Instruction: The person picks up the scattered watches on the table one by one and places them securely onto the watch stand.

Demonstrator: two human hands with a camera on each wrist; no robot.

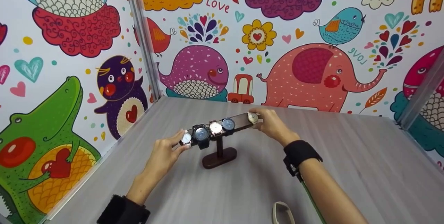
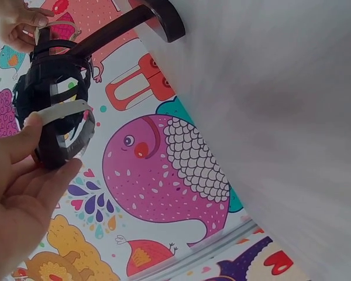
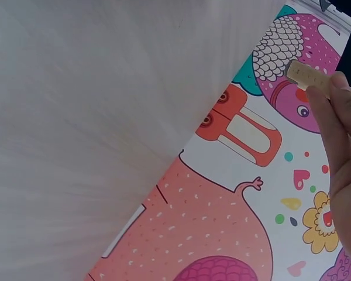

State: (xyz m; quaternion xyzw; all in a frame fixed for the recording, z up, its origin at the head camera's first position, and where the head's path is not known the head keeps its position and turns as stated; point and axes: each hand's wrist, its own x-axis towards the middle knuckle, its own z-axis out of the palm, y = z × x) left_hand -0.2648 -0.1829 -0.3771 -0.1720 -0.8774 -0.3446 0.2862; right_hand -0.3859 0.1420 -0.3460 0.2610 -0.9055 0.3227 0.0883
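Note:
A dark wooden watch stand has several watches along its crossbar, which slopes up to the right in the head view. At the bar's left end, my left hand pinches a white-strapped watch between thumb and fingers; its strap loops round the bar in the left wrist view. My right hand pinches a cream-strapped watch at the right end, and its loose strap end sticks out past the fingertips. Between them sit a black watch, a rose-gold one and a blue-faced one.
A cream strap-like loop lies at the near edge of the grey wood-look table. Walls with cartoon animals close off the back and sides. A black band with a cable circles my right wrist.

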